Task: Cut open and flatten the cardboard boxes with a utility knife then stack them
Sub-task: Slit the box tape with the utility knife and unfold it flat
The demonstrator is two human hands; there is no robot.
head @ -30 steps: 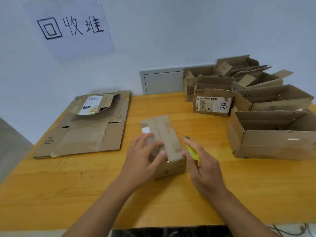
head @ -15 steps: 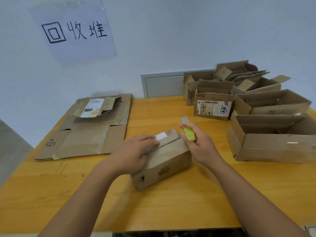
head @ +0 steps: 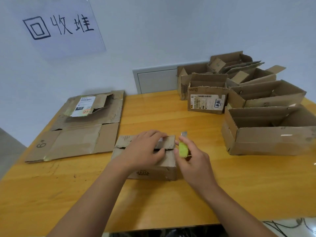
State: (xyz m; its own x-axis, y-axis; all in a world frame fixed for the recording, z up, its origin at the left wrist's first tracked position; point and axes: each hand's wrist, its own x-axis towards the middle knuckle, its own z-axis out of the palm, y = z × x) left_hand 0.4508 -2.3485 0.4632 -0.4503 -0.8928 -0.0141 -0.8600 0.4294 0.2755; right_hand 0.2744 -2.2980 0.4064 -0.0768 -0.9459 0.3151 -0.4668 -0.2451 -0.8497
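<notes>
Pale blue-white wall point(head: 171, 31) backs a yellow wooden table point(head: 222, 185), with a handwritten paper sign point(head: 59, 26) taped up at upper left and a white panel point(head: 155, 79) set low in the wall at the table's far edge; at centre, a small cardboard box point(head: 150, 168) sits on the table with its top flaps closed along a ragged seam. A person's left hand point(head: 145, 147) lies on top of the box, fingers curled over the far flap and thumb at the seam, holding it down; the right hand point(head: 193, 161), just beside the box's right end, grips a yellow-green utility knife point(head: 183, 148), fingers wrapped round the handle, the short metal blade pointing up and away, clear of the cardboard. To the left, a stack of flattened boxes point(head: 77, 135) lies on the table, the top piece bearing a white shipping label; to the right, a cluster of open boxes point(head: 266, 132) stands near the wall, the nearest one large with its flaps up, another behind it showing a barcode label point(head: 206, 101); dark cables point(head: 290, 226) show on a pale surface below the table's near right edge.
</notes>
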